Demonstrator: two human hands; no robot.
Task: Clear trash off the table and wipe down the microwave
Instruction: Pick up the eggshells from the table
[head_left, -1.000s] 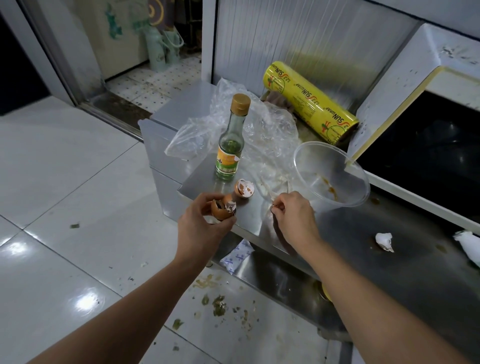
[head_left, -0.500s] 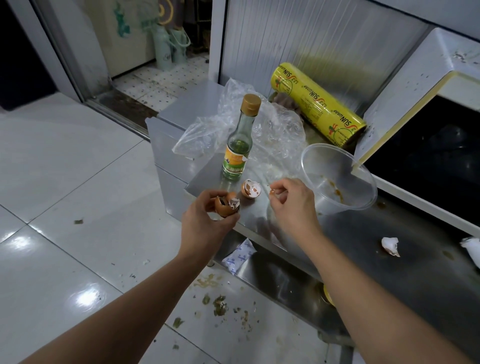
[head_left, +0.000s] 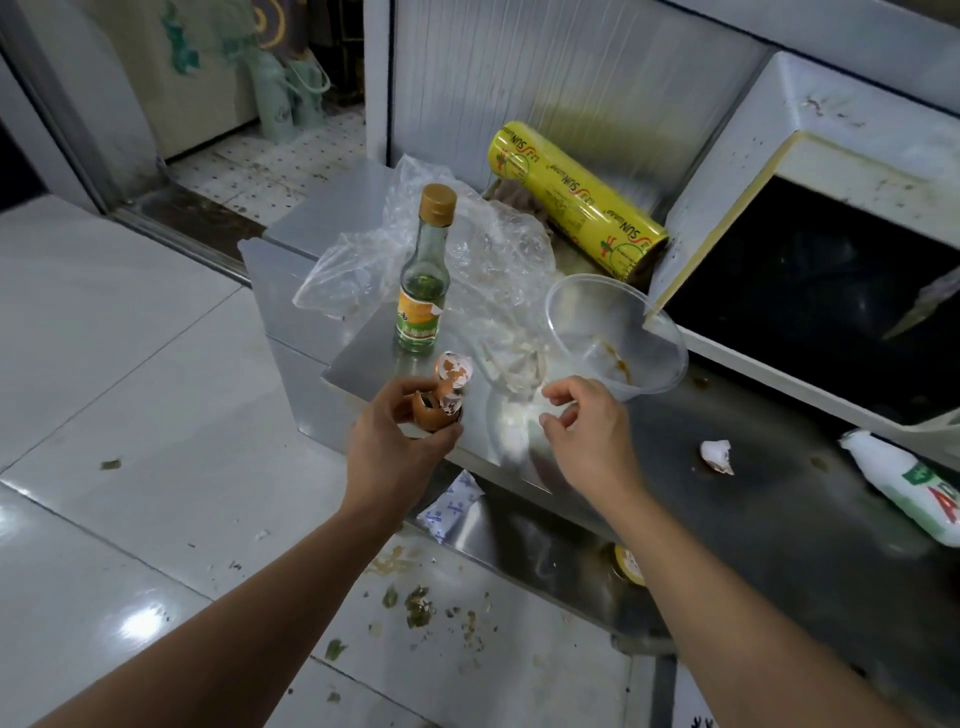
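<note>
My left hand (head_left: 397, 436) grips a stack of brown eggshell halves (head_left: 434, 410) just over the front corner of the steel table (head_left: 779, 525). Another broken eggshell (head_left: 453, 368) lies on the table right behind them. My right hand (head_left: 589, 431) hovers over the table edge with loosely curled fingers, thumb and forefinger apart, and nothing visible between them. Pale peel scraps (head_left: 519, 366) lie ahead of it. A dirty clear plastic bowl (head_left: 618, 332) leans by the white microwave (head_left: 810, 135), whose dark door faces me.
A small glass bottle (head_left: 423, 291) stands before a crumpled clear plastic bag (head_left: 483, 249). A yellow cling-film roll (head_left: 576, 208) leans at the back. A white shell piece (head_left: 717, 457) and a white packet (head_left: 914, 493) lie right. Food debris (head_left: 415, 605) spots the tiled floor.
My right hand, which pinched a small scrap, has moved right and its fingers have loosened. The left hand still holds the eggshells in about the same place.
</note>
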